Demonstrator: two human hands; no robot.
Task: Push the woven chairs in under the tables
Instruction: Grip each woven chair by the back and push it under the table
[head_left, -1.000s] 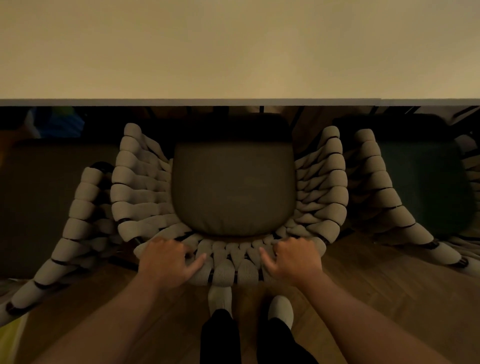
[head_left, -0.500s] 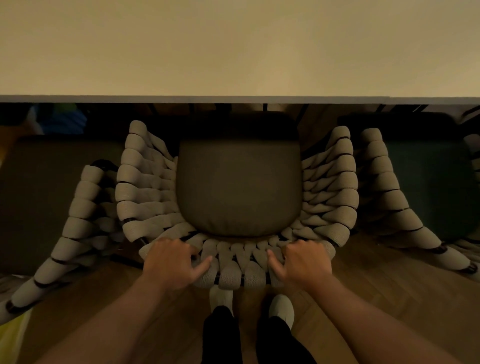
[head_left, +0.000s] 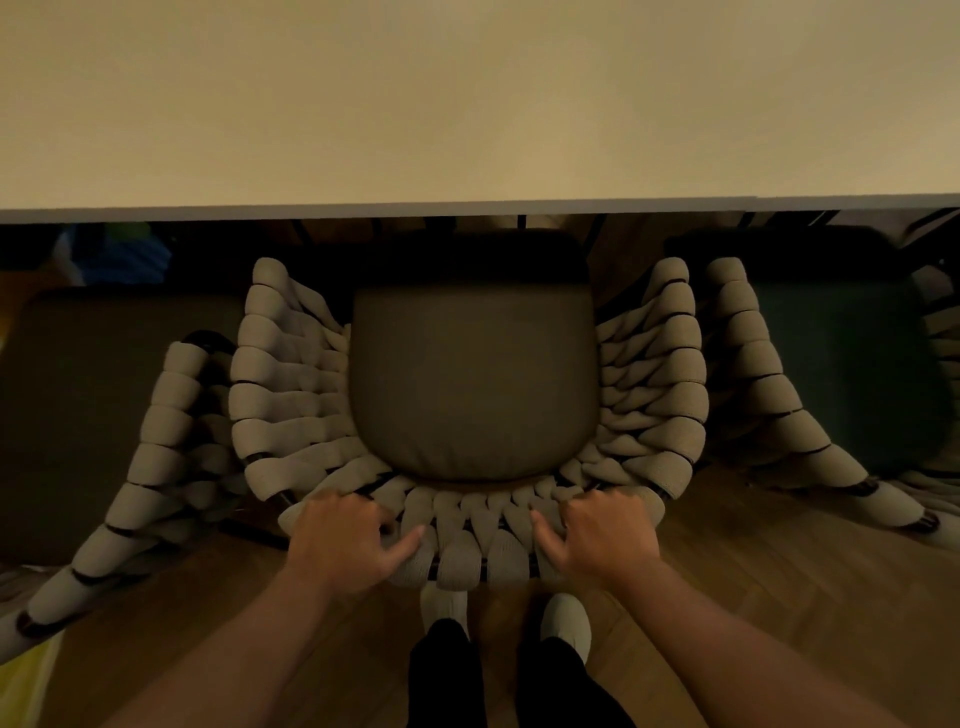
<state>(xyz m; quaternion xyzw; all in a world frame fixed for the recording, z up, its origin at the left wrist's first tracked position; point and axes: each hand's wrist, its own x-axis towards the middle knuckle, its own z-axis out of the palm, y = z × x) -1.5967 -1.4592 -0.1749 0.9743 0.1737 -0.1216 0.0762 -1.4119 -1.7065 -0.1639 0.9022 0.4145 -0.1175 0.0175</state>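
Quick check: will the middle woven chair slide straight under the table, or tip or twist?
Probably slides straight: left hand and right hand grip the back rim of the woven chair evenly. The wood floor looks smooth, so little tipping risk. The rope weave may give slightly under the grip.

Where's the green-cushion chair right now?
Head view, right side: the green-cushion chair stands directly right of the middle woven chair, woven arms close together, its front by the table edge.

Both hands — left hand (head_left: 347, 540), right hand (head_left: 602, 535) — are gripping the beige rope-woven chair's (head_left: 291, 395) curved backrest, its dark cushion (head_left: 470, 384) lying just beyond them.
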